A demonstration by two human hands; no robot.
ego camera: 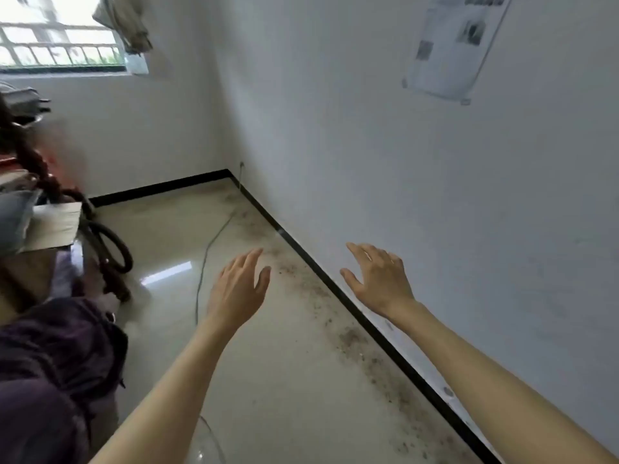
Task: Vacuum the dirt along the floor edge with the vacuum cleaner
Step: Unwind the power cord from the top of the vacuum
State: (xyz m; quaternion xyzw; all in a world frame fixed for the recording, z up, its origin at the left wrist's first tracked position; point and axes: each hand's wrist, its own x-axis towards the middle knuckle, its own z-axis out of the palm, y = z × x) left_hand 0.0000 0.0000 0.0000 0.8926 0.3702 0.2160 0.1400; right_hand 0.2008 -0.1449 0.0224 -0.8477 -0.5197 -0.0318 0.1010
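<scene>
Dark dirt (351, 339) is scattered in a band on the glossy beige floor, running beside the black skirting board (368, 326) of the right-hand wall. My left hand (239, 289) is stretched out over the floor with straight fingers and holds nothing. My right hand (378, 277) is raised in front of the white wall, fingers spread, also holding nothing. A dark vacuum hose (114, 246) coils at the left, partly hidden; the cleaner's body is not clearly visible. A thin cord (204, 262) runs across the floor toward the far corner.
Another person in dark purple clothing (57, 363) crouches at the left edge. A cardboard box (55, 226) and blurred clutter stand behind them. A barred window (60, 41) is in the far wall. A paper sheet (452, 45) is taped to the right wall.
</scene>
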